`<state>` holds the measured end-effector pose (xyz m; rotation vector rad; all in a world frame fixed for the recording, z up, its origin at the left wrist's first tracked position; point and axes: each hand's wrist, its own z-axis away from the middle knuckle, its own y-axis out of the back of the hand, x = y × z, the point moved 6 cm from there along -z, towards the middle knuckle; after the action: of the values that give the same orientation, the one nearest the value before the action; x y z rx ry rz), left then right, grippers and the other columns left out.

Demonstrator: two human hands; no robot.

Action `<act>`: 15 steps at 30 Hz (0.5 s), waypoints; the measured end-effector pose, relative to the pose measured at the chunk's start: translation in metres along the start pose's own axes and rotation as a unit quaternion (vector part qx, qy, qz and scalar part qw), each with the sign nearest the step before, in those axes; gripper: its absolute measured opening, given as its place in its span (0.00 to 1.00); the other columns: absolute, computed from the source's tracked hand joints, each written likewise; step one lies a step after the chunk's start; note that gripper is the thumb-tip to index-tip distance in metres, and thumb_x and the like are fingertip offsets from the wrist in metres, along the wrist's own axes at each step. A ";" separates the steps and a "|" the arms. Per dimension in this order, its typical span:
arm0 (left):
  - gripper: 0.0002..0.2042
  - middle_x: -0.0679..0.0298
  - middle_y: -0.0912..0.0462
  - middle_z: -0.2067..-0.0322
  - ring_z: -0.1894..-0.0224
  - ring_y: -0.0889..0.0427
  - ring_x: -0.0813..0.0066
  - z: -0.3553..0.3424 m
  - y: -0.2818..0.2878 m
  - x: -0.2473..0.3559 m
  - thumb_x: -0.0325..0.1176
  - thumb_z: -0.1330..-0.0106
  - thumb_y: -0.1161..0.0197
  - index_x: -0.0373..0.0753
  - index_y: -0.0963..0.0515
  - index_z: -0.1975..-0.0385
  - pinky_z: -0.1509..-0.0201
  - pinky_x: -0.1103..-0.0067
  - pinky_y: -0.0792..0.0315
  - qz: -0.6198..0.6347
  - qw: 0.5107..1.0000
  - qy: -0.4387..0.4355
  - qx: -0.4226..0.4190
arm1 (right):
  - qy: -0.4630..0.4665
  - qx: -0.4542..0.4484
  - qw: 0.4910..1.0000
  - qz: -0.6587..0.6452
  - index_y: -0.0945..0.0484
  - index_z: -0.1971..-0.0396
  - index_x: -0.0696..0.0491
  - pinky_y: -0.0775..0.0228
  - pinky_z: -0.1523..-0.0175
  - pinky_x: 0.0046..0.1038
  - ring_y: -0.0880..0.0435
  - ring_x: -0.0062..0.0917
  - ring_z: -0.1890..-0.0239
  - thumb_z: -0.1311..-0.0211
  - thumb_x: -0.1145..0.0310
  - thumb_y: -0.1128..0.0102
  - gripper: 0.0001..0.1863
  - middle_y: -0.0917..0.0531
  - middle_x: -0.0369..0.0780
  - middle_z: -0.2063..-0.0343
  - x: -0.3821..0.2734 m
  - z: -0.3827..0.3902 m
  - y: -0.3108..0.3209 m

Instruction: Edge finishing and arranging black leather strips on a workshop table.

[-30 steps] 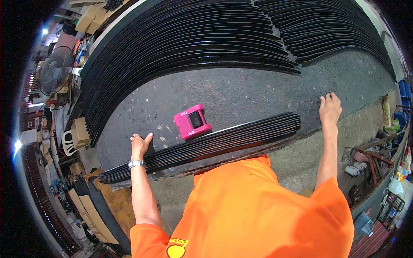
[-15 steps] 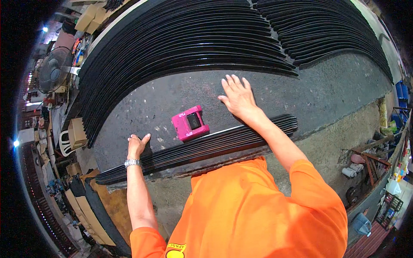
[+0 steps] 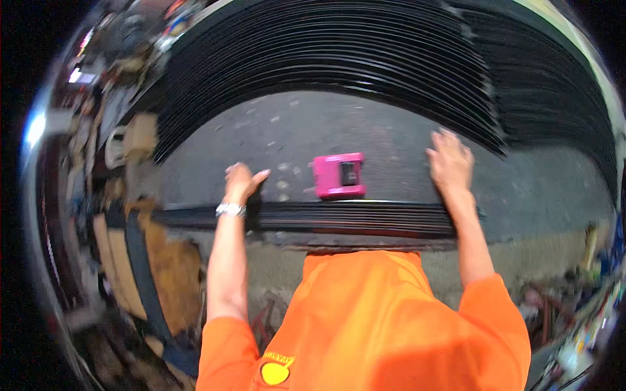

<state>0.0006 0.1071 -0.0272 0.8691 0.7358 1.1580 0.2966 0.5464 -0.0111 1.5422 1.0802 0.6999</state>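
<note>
Along the near edge of the dark worktop (image 3: 391,156) lies a bundle of long, thin black strips (image 3: 352,218), side by side. My left hand (image 3: 242,182), with a metal watch at its wrist, reaches past the bundle's left part; its thumb stands apart and it holds nothing. Across the bundle's right end stretches my right hand (image 3: 451,163), fingers extended and slightly spread, palm down over the worktop, nothing in its grasp. Whether either palm presses on the surface, I cannot tell. Between the hands, just beyond the bundle, sits a pink boxy tool (image 3: 328,177) with a black insert.
Rows of black strips (image 3: 326,58) cover the far worktop, with a second group (image 3: 548,85) at the far right. Cardboard boxes (image 3: 140,135) stand off the left end, and a brown board (image 3: 173,280) leans below. Blurred clutter fills the lower right.
The view has turned, so the bundle now appears level. My right hand has moved rightward, away from the pink tool, to the bundle's right end. My left hand stays near the left part.
</note>
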 end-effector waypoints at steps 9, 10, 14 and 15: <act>0.54 0.34 0.39 0.32 0.27 0.43 0.36 0.007 -0.003 0.009 0.70 0.42 0.38 0.17 0.37 0.36 0.26 0.53 0.43 -0.032 0.999 0.032 -0.025 | -0.057 -0.053 0.996 0.053 0.30 0.33 0.46 0.41 0.31 0.48 0.36 0.33 0.27 0.28 0.59 0.47 0.25 0.32 0.38 0.30 0.028 0.042 -0.024; 0.54 0.35 0.38 0.31 0.27 0.43 0.36 0.011 0.002 0.014 0.70 0.42 0.38 0.18 0.37 0.35 0.26 0.53 0.44 -0.024 0.999 0.038 -0.028 | -0.051 -0.050 0.996 0.051 0.30 0.33 0.46 0.41 0.31 0.48 0.36 0.33 0.27 0.28 0.59 0.47 0.25 0.32 0.38 0.30 0.027 0.045 -0.024; 0.57 0.26 0.40 0.34 0.31 0.37 0.34 0.018 0.007 0.012 0.71 0.43 0.39 0.16 0.43 0.33 0.29 0.58 0.37 -0.047 0.999 0.024 0.002 | -0.072 -0.049 0.994 0.062 0.29 0.34 0.47 0.41 0.31 0.48 0.36 0.34 0.27 0.27 0.59 0.48 0.24 0.32 0.39 0.30 0.028 0.053 -0.030; 0.57 0.26 0.40 0.34 0.30 0.37 0.34 0.019 0.006 0.013 0.72 0.42 0.40 0.17 0.43 0.33 0.29 0.59 0.37 -0.054 0.998 0.008 0.017 | -0.086 -0.057 0.992 0.078 0.29 0.34 0.47 0.41 0.32 0.48 0.36 0.34 0.27 0.26 0.59 0.49 0.24 0.32 0.39 0.30 0.029 0.056 -0.029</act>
<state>0.0176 0.1167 -0.0132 0.8392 0.8066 1.0601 0.3495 0.5489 -0.0564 1.5689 0.7859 0.7072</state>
